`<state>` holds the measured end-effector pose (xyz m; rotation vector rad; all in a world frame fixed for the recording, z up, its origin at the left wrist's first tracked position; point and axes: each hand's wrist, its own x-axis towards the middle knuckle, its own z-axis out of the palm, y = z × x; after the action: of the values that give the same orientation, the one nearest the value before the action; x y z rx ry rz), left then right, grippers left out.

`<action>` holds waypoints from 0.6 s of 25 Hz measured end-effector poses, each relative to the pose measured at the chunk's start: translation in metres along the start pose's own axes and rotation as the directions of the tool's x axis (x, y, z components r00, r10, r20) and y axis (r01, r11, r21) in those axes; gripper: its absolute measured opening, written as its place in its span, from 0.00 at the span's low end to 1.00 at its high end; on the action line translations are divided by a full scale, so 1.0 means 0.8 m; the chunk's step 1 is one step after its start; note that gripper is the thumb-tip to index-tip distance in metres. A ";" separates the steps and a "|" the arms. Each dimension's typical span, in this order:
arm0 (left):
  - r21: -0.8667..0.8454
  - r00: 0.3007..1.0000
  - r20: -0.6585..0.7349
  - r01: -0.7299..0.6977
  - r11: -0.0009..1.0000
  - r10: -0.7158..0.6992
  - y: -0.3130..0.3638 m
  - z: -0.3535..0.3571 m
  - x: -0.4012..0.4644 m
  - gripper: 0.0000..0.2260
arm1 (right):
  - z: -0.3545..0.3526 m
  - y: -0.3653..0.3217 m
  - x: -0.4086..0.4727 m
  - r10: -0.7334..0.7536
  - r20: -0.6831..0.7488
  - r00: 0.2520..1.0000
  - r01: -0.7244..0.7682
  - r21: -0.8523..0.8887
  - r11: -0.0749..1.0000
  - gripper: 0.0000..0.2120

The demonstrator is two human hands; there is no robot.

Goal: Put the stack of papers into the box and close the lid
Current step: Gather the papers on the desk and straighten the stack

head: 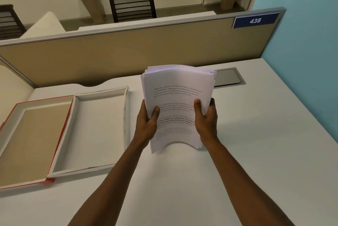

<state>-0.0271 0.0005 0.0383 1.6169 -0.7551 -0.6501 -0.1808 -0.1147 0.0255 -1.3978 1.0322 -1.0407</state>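
A thick stack of printed white papers (176,88) is held upright and slightly bowed above the white desk, its bottom edge near the desktop. My left hand (147,122) grips its left edge and my right hand (205,119) grips its right edge, thumbs on the front sheet. To the left lies the open box: a shallow white tray (126,116) with nothing in it, and its hinged lid (36,139), red-edged with a tan inside, folded flat further left.
A tan partition (128,51) with a blue "438" sign (255,20) closes the desk's far side. A grey cable hatch (228,77) sits behind the papers. The desk (256,152) extends right to a blue wall. Chairs and potted plants stand beyond the partition.
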 end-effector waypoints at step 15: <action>-0.157 0.981 -0.179 -0.109 0.982 0.080 0.040 0.004 -0.032 0.28 | -0.005 -0.018 -0.031 -0.198 0.031 0.980 0.196 0.055 0.979 0.26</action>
<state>-0.0502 0.0146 0.0693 1.4540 -0.6301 -0.4842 -0.1906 -0.0906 0.0385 -1.4939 0.8465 -1.1727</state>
